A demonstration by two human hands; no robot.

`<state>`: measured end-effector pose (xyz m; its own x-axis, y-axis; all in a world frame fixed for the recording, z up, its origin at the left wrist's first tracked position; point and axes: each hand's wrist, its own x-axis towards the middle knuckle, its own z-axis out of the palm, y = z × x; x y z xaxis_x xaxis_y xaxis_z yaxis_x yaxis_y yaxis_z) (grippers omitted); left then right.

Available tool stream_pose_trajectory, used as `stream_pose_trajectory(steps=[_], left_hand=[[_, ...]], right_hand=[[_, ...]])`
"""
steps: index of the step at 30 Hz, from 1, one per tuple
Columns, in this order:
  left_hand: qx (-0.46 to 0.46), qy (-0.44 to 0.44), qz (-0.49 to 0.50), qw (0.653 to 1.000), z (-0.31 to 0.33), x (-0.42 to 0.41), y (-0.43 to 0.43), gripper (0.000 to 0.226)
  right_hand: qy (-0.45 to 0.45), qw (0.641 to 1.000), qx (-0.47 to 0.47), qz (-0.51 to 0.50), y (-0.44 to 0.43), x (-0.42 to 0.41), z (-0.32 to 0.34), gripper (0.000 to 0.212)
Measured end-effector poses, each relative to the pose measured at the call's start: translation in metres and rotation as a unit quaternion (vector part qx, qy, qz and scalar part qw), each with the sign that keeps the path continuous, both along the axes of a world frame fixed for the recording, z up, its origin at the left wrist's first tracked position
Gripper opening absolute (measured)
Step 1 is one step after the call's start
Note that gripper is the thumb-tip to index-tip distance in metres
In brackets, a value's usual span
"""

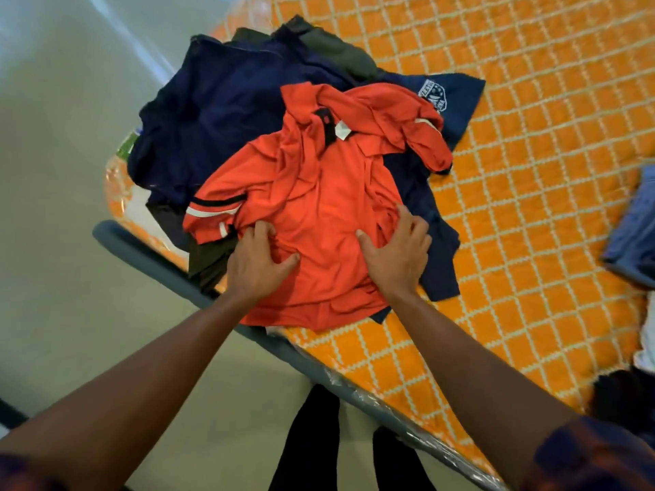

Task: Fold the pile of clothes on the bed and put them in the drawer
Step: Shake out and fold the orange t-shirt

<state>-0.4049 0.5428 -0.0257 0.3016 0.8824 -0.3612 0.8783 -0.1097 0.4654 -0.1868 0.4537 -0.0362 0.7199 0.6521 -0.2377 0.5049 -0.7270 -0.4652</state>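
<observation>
Arms outstretched, the left hand (260,258) bunches the red shirt (319,193), the right hand (397,253) presses it with spread fingers, and the navy clothes (219,108) lie half hidden beneath.

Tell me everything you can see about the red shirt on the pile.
The red shirt is an orange-red polo of thin, smooth cloth, with a collar, a black patch and white tag at the neck, and black-and-white stripes on the sleeves. It lies unfolded and wrinkled, hem toward the person, on top of the dark clothes at the edge of the bed. The left hand curls its fingers into the cloth by a striped sleeve; the right hand lies spread on the other side.
</observation>
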Motion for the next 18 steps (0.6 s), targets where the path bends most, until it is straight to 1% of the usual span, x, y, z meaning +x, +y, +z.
stream_pose_trajectory(steps=[1,2,4,6,8,9,11,12,14,15,16,18], left_hand=[[0.014,0.007,0.002,1.000,-0.004,0.001,-0.005,0.061],[0.027,0.008,0.008,1.000,-0.006,0.002,-0.011,0.064],[0.040,-0.008,0.035,0.999,-0.010,0.004,-0.020,0.064],[0.045,-0.040,0.072,0.996,-0.010,0.006,-0.024,0.055],[0.085,-0.075,0.090,0.990,-0.006,0.007,-0.020,0.046],[0.119,-0.085,0.079,0.986,-0.003,0.008,-0.015,0.042],[0.192,-0.079,0.029,0.978,0.006,0.010,0.002,0.040],[0.223,-0.069,0.003,0.972,0.012,0.012,0.014,0.041],[0.272,-0.042,-0.051,0.960,0.020,0.021,0.042,0.047],[0.283,-0.023,-0.075,0.956,0.023,0.027,0.057,0.053],[0.273,-0.003,-0.090,0.958,0.026,0.035,0.072,0.061],[0.195,0.044,-0.075,0.977,0.028,0.052,0.096,0.072]], right_hand=[[0.037,0.998,-0.008,-0.042,-0.003,0.004,-0.002,0.075],[0.076,0.995,-0.004,-0.071,-0.006,0.008,-0.003,0.067],[0.112,0.989,0.044,-0.086,-0.012,0.013,-0.004,0.046],[0.098,0.985,0.119,-0.078,-0.015,0.013,-0.001,0.034],[0.081,0.977,0.183,-0.072,-0.015,0.009,0.008,0.027],[0.068,0.975,0.200,-0.070,-0.015,0.009,0.012,0.024],[0.020,0.976,0.207,-0.059,-0.013,0.013,0.015,0.016],[0.000,0.978,0.205,-0.046,-0.009,0.016,0.016,0.017],[-0.011,0.976,0.215,0.004,0.009,0.025,0.018,0.032],[-0.016,0.975,0.218,0.051,0.025,0.029,0.019,0.040],[-0.024,0.972,0.210,0.101,0.045,0.035,0.019,0.048],[-0.051,0.969,0.169,0.172,0.091,0.047,0.020,0.061]])
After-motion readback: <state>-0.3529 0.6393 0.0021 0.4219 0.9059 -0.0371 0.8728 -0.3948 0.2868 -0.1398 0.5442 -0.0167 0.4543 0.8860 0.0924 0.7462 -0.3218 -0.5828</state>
